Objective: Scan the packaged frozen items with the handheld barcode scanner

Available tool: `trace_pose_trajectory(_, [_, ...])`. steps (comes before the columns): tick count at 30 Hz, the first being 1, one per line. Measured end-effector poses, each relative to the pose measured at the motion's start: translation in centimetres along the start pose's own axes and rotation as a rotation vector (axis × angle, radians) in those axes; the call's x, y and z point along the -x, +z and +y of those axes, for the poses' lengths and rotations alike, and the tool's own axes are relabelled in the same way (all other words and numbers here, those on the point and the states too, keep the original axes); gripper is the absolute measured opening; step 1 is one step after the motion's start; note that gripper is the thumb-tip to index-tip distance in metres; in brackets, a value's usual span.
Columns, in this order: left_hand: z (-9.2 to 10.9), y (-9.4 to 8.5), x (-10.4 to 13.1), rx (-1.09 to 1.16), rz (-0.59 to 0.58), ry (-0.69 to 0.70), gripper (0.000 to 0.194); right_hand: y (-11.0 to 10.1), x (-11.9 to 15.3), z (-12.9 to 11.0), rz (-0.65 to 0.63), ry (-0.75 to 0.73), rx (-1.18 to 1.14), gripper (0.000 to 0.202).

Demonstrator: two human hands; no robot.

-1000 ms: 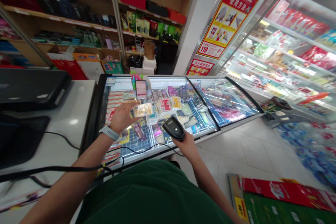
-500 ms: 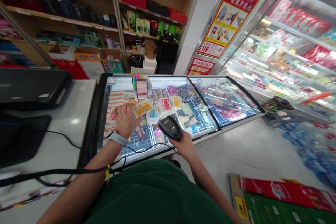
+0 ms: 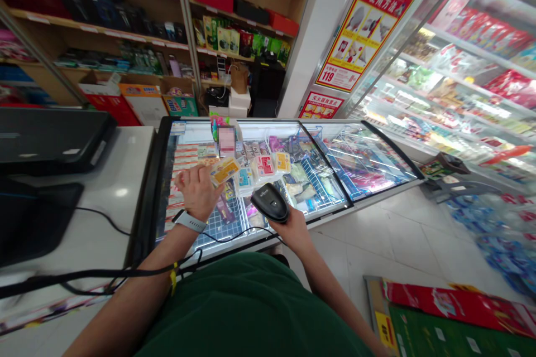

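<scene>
Over the left part of the glass-topped chest freezer, my left hand grips a small yellow-and-white packet by its near left side. My right hand is wrapped round the handle of a black barcode scanner, whose head points away toward the packets. On the freezer glass beyond the scanner lie similar packets: one with a blue label, one with a red label and one with a yellow label. The scanner's thin cable runs left below my left wrist.
The chest freezer stretches to the right, with goods under its glass. A white counter with black equipment stands at left. Stocked shelves are behind; a lit display cooler is at right. A black cable crosses my left forearm.
My left hand has shifted the yellow packet very slightly left, away from the blue-labelled one. The scanner and my right hand are almost where they were.
</scene>
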State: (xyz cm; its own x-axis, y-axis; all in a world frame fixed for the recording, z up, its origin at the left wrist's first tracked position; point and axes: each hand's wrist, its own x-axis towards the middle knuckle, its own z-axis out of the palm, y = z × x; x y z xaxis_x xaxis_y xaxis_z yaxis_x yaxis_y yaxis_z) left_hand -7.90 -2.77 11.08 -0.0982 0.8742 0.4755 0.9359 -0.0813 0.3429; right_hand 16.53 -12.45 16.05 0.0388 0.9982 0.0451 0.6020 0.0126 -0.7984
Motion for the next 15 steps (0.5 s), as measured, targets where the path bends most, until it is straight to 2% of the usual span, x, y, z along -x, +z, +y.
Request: trace_pose_trajectory(15, [-0.22, 0.31, -0.04, -0.031, -0.006, 0.008, 0.050, -0.07, -0.06, 0.04, -0.017, -0.018, 0.007, 0.021])
